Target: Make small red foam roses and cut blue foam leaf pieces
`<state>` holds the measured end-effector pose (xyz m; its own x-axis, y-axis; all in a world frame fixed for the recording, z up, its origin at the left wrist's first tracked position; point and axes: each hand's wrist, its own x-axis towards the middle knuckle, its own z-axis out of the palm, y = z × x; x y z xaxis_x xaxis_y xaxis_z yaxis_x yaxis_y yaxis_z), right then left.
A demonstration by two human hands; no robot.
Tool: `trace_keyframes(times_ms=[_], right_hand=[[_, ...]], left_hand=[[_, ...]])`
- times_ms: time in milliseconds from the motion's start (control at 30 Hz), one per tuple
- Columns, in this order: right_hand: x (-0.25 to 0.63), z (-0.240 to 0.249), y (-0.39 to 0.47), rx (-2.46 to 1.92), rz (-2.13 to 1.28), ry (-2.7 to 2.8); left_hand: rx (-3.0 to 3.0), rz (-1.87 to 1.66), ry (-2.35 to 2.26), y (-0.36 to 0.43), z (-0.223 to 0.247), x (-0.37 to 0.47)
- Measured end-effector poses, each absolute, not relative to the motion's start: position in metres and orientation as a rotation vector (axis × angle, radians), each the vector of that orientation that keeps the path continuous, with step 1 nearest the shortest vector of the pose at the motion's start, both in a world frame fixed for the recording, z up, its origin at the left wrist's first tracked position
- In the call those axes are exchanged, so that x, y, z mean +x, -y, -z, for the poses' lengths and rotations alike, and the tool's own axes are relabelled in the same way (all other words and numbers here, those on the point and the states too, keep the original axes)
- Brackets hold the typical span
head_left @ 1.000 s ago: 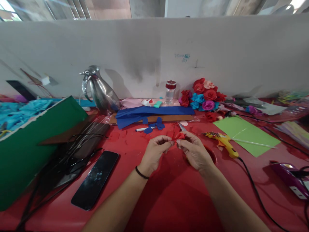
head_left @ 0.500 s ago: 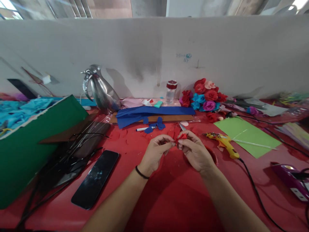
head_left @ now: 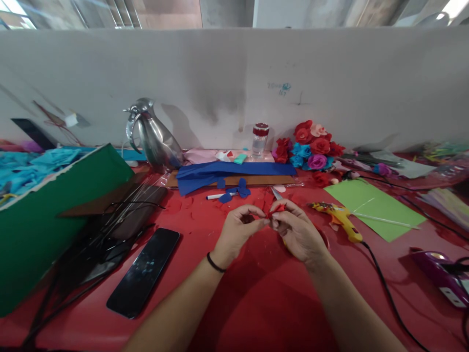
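Observation:
Between my two hands is a small piece of red crepe paper (head_left: 279, 209), bunched like a flower bud. My right hand (head_left: 298, 232) pinches it between thumb and fingers. My left hand (head_left: 240, 230), with a black band at its wrist, has thumb and fingertips closed on the paper's left edge. Just beyond the fingers, the tip of a pair of scissors (head_left: 276, 193) shows; the rest is hidden behind my right hand. Blue paper petals (head_left: 226, 197) and a white marker (head_left: 216, 196) lie farther back.
On the right are a yellow glue gun (head_left: 340, 217), a green sheet (head_left: 377, 208) and a purple power strip (head_left: 437, 276). Paper roses (head_left: 318, 146), a jar (head_left: 260, 139) and a steel jug (head_left: 156, 137) stand along the wall. Leftward lie a phone (head_left: 144, 274) and a green box (head_left: 69, 230).
My left thumb has shifted slightly right and up along the red paper. My right hand stays nearly in place, still pinching it.

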<state>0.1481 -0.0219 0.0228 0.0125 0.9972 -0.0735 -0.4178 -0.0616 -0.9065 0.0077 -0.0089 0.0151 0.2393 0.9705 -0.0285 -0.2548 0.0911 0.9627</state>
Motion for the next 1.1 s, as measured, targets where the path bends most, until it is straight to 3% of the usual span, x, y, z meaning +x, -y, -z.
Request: trace_keyframes(times_ms=[600, 1100], right_hand=[[0.1487, -0.0197, 0.0227, -0.881, -1.423, 0.822], [0.1494, -0.0185, 0.0229, -0.893, -1.421, 0.869]], left_hand=[[1.485, -1.354, -0.933, 0.0120, -0.0081, 0.0102], [1.256, -1.241, -0.881, 0.0100, -0.0104, 0.0084]])
